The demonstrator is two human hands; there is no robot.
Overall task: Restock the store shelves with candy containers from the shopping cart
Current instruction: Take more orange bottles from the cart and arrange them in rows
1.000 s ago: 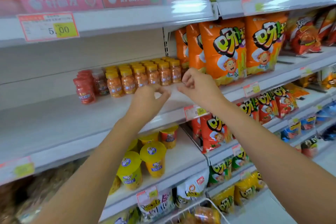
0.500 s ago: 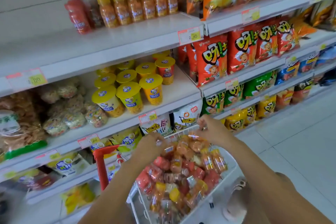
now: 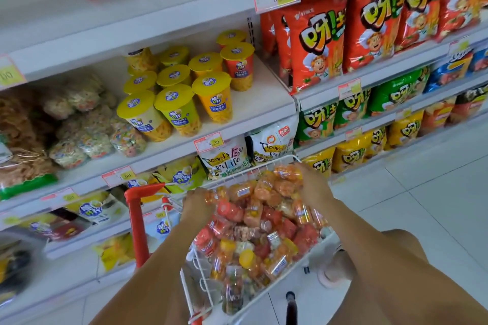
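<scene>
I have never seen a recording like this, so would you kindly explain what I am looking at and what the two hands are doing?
There is no machine: a person wears a camera on the head, looking forward and down, so this single view shows their own arms. The left hand and right hand reach into a wire shopping cart heaped with small candy containers; each hand appears to grip an orange one. Beside the cart stand store shelves holding yellow-lidded cups and snack bags.

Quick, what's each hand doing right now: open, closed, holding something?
Left hand: grips an orange container.
Right hand: curled round the far container, apparently gripping it.
</scene>
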